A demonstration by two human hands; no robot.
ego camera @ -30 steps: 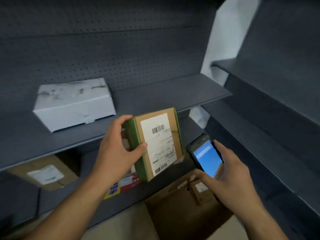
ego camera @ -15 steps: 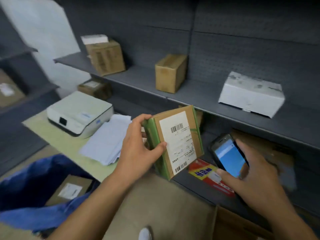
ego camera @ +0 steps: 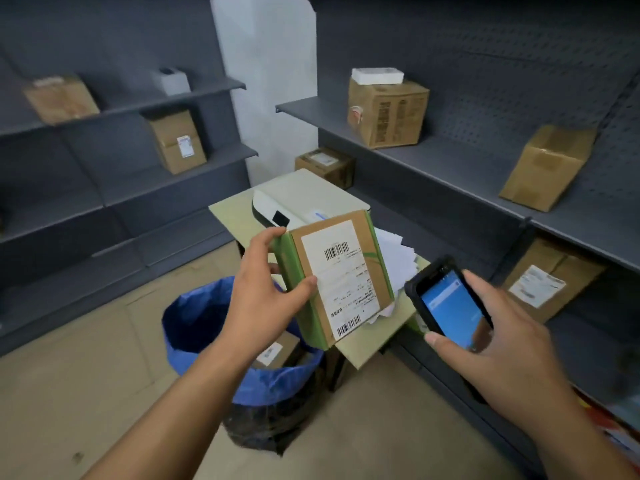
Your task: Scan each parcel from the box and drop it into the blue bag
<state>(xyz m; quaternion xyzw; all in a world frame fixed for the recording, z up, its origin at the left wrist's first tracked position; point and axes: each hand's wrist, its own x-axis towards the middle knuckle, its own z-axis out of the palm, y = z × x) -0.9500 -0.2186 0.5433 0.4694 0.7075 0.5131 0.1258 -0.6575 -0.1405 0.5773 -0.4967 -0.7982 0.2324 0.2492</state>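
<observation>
Head view: our left hand (ego camera: 263, 292) grips the parcel (ego camera: 337, 277) upright, just above-right of the bag (ego camera: 194, 317); right hand (ego camera: 485, 344) clasps the scanner (ego camera: 446, 303).

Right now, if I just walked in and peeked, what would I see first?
First, the parcel with green edges and a big white barcode label, held up in the middle by the left hand. Just right of it, the right hand holds a handheld scanner with a glowing blue screen. Below the parcel, on the floor, the blue bag gapes open with a labelled box already inside.
</observation>
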